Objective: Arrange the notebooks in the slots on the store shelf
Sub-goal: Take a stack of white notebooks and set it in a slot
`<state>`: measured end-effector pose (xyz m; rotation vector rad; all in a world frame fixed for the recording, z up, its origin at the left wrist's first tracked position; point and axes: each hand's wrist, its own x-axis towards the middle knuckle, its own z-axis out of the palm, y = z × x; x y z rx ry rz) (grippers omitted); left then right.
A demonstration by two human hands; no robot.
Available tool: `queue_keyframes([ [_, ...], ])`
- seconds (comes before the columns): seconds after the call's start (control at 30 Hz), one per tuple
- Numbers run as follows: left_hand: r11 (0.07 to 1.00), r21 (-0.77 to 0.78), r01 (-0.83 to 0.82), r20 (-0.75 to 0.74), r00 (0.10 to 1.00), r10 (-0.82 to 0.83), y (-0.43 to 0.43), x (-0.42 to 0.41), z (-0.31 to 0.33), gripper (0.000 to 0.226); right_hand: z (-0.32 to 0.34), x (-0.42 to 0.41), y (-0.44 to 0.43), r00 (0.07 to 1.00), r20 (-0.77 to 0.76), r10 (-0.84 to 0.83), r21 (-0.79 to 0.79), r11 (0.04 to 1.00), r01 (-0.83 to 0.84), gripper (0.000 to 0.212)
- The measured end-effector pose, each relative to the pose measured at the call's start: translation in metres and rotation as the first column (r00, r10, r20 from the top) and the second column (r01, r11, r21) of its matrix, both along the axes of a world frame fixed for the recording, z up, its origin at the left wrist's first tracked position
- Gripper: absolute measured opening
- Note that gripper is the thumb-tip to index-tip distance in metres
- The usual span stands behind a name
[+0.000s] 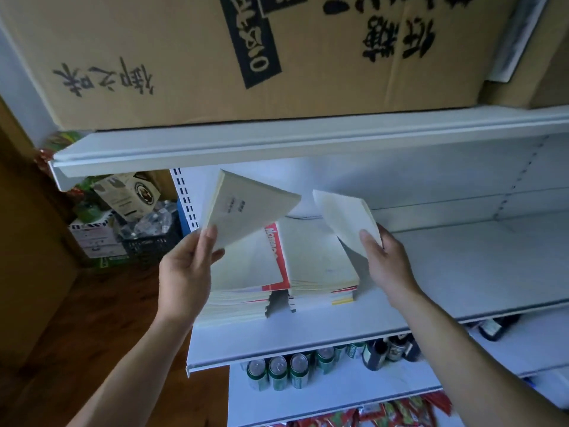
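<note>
Two stacks of pale notebooks lie side by side at the left end of the white store shelf point(446, 272). The left stack point(243, 285) shows a red-edged cover; the right stack point(320, 266) is cream on top. My left hand point(187, 269) grips a cream notebook point(243, 208) by its lower corner and holds it tilted above the left stack. My right hand point(385, 260) pinches a second cream notebook point(345, 220), raised and tilted over the right edge of the right stack.
A large cardboard box point(246, 57) sits on the shelf above. The shelf below carries green cans point(277, 371) and dark bottles point(388, 349); red packets point(400, 414) lie lower still. A black crate with boxes and bottles point(147, 235) stands on the wooden floor to the left.
</note>
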<state>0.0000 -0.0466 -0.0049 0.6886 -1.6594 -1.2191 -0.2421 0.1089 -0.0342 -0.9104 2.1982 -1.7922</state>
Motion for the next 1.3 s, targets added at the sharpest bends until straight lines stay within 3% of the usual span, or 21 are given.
queue_keyframes([
  [0.3,0.982,-0.09,0.164,0.078,0.984,-0.157,0.09,-0.116,-0.009,0.02,0.014,-0.083,0.116,0.978,0.044,-0.202,-0.081,0.975,0.205,0.027],
  [0.47,0.945,-0.155,0.289,0.169,0.95,-0.263,0.166,-0.229,-0.03,0.055,0.011,-0.157,0.235,0.931,0.097,-0.353,-0.089,0.928,0.361,0.02],
  [0.6,0.909,-0.192,0.369,0.252,0.914,-0.318,0.254,-0.325,-0.039,0.031,0.003,-0.226,0.342,0.891,0.175,-0.419,-0.07,0.897,0.436,0.023],
  [0.7,0.901,-0.13,0.414,0.24,0.895,-0.377,0.323,-0.392,-0.046,0.016,-0.011,-0.269,0.417,0.865,0.184,-0.467,-0.01,0.879,0.476,0.032],
  [0.83,0.888,-0.085,0.453,0.239,0.874,-0.423,0.392,-0.47,-0.059,0.02,-0.023,-0.323,0.487,0.825,0.22,-0.52,0.023,0.848,0.529,0.031],
  [1.03,0.889,-0.071,0.453,0.291,0.862,-0.416,0.43,-0.577,-0.074,0.013,-0.035,-0.411,0.529,0.799,0.271,-0.536,-0.004,0.83,0.558,0.027],
  [1.2,0.868,-0.273,0.415,0.309,0.892,-0.329,0.439,-0.683,-0.101,0.022,-0.042,-0.501,0.535,0.813,0.254,-0.525,-0.002,0.84,0.543,0.027],
  [1.3,0.771,-0.495,0.401,0.359,0.902,-0.239,0.443,-0.749,-0.127,0.042,-0.039,-0.553,0.536,0.836,0.183,-0.518,0.016,0.851,0.524,0.022],
])
